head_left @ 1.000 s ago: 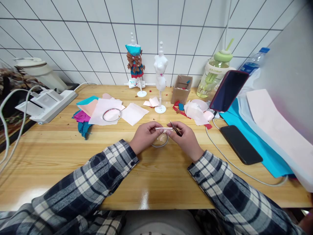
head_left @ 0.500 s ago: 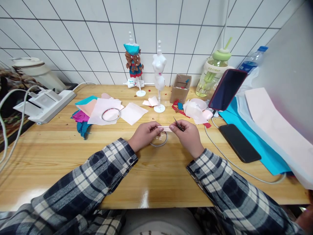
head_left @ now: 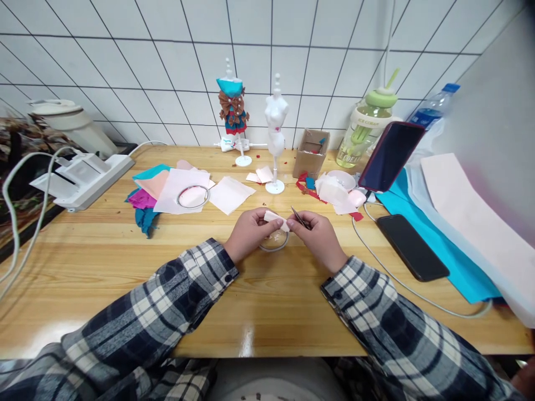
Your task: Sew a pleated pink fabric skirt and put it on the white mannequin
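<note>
Between thumb and fingers, my left hand (head_left: 249,233) pinches a small folded piece of pale pink crepe-like material (head_left: 273,218). At the piece's right end, the fingertips of my right hand (head_left: 318,235) are closed on its edge. That hand also keeps a slim, dark, pointed metal tool (head_left: 299,218) tucked in its fingers, tip pointing up and left; its handle is hidden. Just below my hands, a grey ring (head_left: 272,249) lies on the table with tiny pale scraps inside it. Beyond them stands a bare white mini dress form (head_left: 276,114).
A dressed mini form (head_left: 232,108) stands behind, beside a cardboard box (head_left: 310,156). Coloured sheets with another ring (head_left: 193,196) lie left. Right are pale scraps (head_left: 332,189), a propped phone (head_left: 392,156), a black phone (head_left: 412,247), a cable and a bottle (head_left: 363,128).
The pink piece has turned from a level narrow strip to a tilted, broader face, sloping down to the right. The view has shifted slightly. Both hands keep their holds.
</note>
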Tool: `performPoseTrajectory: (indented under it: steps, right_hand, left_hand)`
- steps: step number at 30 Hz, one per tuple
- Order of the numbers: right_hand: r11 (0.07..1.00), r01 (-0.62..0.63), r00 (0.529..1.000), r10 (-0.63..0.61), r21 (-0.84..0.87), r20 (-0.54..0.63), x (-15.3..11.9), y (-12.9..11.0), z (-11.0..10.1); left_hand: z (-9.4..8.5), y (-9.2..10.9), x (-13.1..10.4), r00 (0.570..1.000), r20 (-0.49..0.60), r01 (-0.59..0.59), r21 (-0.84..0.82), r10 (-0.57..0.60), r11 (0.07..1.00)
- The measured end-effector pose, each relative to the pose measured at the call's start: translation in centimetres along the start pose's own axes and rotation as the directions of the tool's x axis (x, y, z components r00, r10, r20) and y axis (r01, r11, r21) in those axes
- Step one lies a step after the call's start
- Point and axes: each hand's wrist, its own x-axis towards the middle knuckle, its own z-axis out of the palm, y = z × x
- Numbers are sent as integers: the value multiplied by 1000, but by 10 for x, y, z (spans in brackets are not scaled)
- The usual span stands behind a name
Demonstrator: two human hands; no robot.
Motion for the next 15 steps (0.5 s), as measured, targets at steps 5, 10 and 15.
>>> performPoseTrajectory:
  steps: [5,10,15]
  right_hand:
    - [999,-9,997,6,-46,-72,1,-2,-3]
    - [999,-25,995,28,31,-91,-2,1,3]
    - [995,-49,989,60,84,-132,-2,6,7]
  left_hand:
    - [1,-3,1,999,31,46,-118,-42,992]
    - [5,-5,1,998,11,67,-187,-66,980]
    - [9,-4,-1,997,32,79,-240,-74,967]
